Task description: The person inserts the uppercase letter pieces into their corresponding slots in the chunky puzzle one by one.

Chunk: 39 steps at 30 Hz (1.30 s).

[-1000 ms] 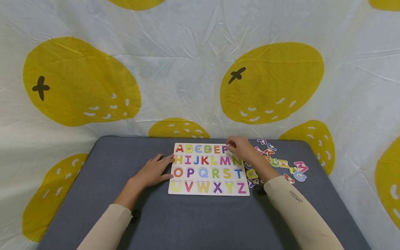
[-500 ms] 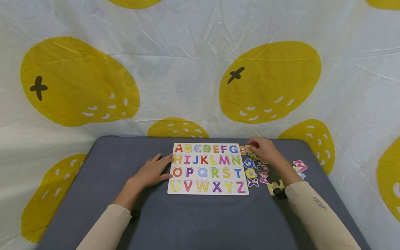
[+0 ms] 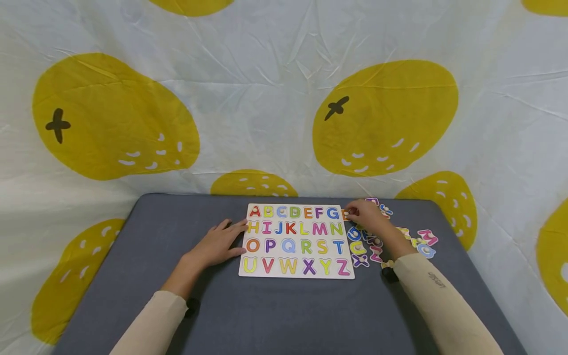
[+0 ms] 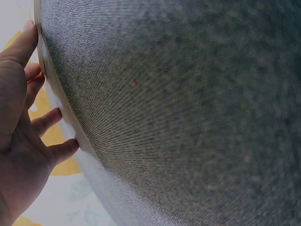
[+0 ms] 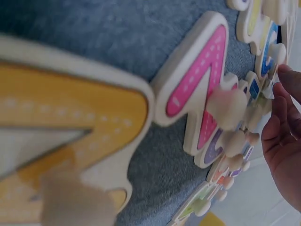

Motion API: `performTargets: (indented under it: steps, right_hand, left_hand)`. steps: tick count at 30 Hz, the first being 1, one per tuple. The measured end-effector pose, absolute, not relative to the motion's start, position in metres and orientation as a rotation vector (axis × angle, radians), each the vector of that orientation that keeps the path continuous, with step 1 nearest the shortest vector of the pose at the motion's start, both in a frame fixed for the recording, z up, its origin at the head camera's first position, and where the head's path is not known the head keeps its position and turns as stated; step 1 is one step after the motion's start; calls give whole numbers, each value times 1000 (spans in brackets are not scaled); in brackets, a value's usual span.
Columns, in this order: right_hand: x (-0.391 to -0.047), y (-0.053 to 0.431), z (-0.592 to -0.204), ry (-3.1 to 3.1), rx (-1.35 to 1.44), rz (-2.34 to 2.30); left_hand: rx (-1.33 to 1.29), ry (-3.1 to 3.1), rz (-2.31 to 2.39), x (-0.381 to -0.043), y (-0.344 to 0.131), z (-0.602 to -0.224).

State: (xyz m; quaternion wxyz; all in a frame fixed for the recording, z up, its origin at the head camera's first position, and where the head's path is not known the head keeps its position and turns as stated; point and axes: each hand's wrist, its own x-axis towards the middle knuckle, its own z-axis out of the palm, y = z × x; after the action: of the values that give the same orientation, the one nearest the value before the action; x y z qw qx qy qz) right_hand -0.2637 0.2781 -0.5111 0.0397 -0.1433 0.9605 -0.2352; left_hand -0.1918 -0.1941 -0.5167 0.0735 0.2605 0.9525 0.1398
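Observation:
A pale alphabet puzzle board (image 3: 296,241) lies on the grey table, its coloured letters in rows. Knobs stand on the first letters of the top row. At its left edge my left hand (image 3: 217,244) rests with fingers spread, fingertips and thumb touching the rim. My right hand (image 3: 366,216) is just off the board's upper right corner, where finger and thumb pinch an orange letter piece (image 3: 345,215) that looks like an E. In the right wrist view the fingertips of the right hand (image 5: 284,127) partly hide what they hold.
Knobbed letter pieces lie right of the board, including a purple X (image 3: 360,260), a yellow piece (image 3: 357,247), a pink M (image 3: 428,236) and a light blue piece (image 3: 426,251). A white curtain (image 3: 257,123) with yellow fruit prints hangs behind the table (image 3: 284,315).
My right hand went from the board's upper right corner out to the loose pieces, then slightly back left onto the orange piece. The left hand stays put.

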Motion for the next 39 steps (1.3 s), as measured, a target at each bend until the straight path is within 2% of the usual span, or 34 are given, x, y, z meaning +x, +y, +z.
performTargets:
  steps: [8, 19, 26, 34, 39]
  right_hand:
    - [-266, 276, -516, 2965, -406, -695]
    - [-264, 272, -501, 2978, -441, -694]
    - [-264, 250, -501, 2986, -564, -723]
    - [-265, 216, -500, 2921, -487, -776]
    - [-270, 197, -506, 2913, -546, -741]
  left_hand:
    - [779, 2864, 416, -192, -194, -518]
    - [786, 2864, 415, -193, -194, -518]
    - [783, 2857, 424, -193, -195, -518]
    - [779, 2858, 424, -194, -195, -520]
    - [770, 2854, 410, -196, -196, -523]
